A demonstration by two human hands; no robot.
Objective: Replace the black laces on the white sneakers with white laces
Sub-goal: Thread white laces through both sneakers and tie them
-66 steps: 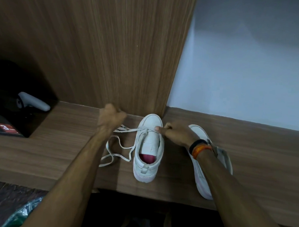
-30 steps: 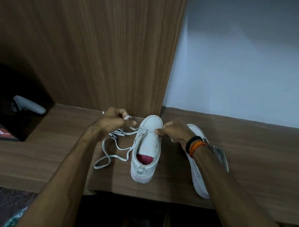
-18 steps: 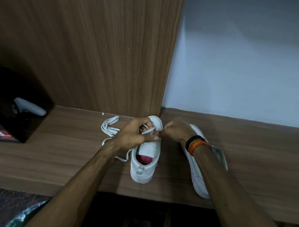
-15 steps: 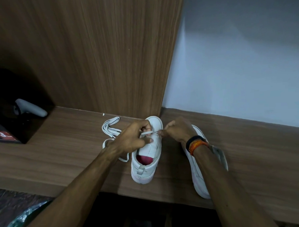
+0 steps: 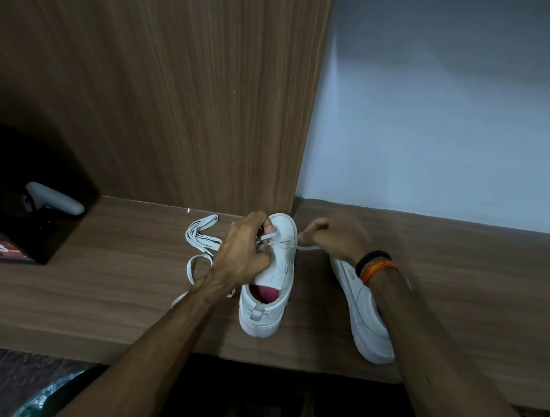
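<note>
1. A white leather sneaker with a pink lining [image 5: 272, 281] stands upright on the brown wood-grain shelf [image 5: 97, 288], toe pointing far, towards the vertical wooden panel [image 5: 168, 102]
2. The left hand [image 5: 244, 250] rests over the sneaker's left side, its fingers curled round a flat white lace [image 5: 202, 243] near the toe-end eyelets
3. The right hand [image 5: 335, 237], blurred, sits just right of the toe; its fingers are together and pinch the lace's other end, which runs taut from the eyelets to the fingertips
4. The loose length of lace lies in loops on the shelf left of the sneaker, partly hidden by the left forearm
5. A second white sneaker [image 5: 363, 314] lies right of the first, largely behind the right forearm; whether it carries a lace I cannot tell
6. The right wrist wears a black band and an orange thread [image 5: 375, 264]
7. At far left a grey controller-shaped handle [image 5: 54, 202] rests on a black box [image 5: 23, 244]
8. A pale blue wall [image 5: 437, 122] rises behind the shelf on the right
</note>
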